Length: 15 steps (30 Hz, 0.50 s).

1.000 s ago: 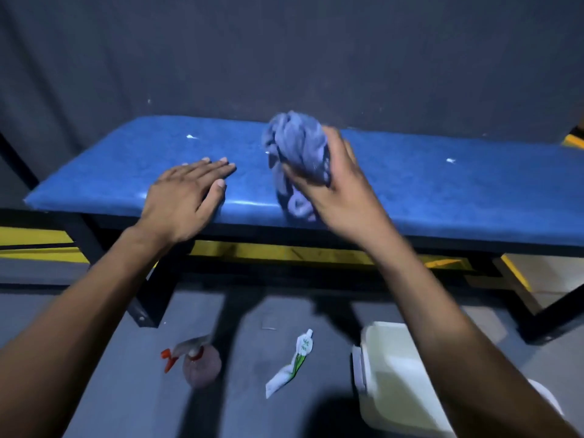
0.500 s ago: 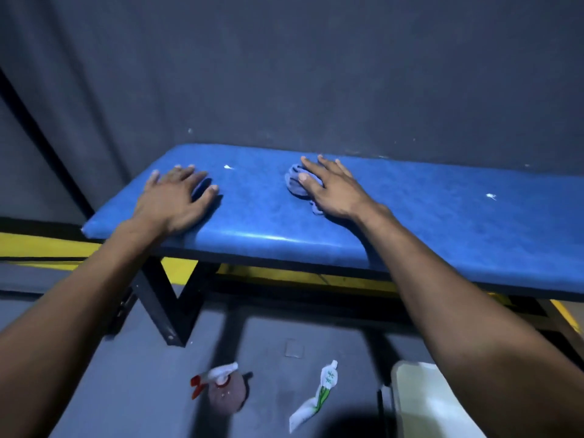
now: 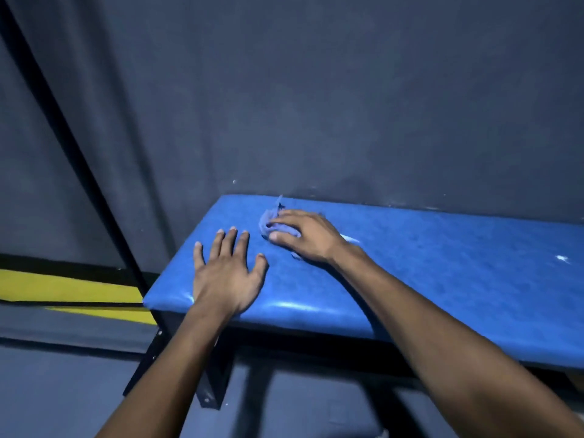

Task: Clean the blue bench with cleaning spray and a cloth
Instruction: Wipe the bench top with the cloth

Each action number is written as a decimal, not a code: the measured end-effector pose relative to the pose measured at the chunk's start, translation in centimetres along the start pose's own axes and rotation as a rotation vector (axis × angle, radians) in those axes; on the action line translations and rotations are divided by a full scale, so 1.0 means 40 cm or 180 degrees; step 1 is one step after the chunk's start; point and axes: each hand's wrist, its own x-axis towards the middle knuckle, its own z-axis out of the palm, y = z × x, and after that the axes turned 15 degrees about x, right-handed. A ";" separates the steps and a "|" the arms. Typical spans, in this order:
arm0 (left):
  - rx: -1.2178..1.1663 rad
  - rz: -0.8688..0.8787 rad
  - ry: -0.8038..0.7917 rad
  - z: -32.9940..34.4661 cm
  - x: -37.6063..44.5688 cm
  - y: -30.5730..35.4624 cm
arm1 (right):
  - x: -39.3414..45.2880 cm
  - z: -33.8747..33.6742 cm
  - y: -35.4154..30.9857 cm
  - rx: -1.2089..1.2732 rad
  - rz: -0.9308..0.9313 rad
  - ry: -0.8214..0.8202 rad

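On glossy padded blue bench (image 3: 426,279), right hand (image 3: 308,237) fingers pressing crumpled cloth (image 3: 268,220), left hand (image 3: 226,273) splayed flat.

— What's behind where I'm working?
— A dark grey wall (image 3: 347,105), with a black post (image 3: 72,159) leaning across its left side.
— And lower down, to my left?
— A yellow stripe (image 3: 63,287) along the wall's foot, above the grey floor (image 3: 63,390).
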 end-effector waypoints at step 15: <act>-0.0092 -0.0025 0.0069 -0.003 -0.003 0.005 | -0.083 -0.147 0.207 -0.0142 0.0539 0.0453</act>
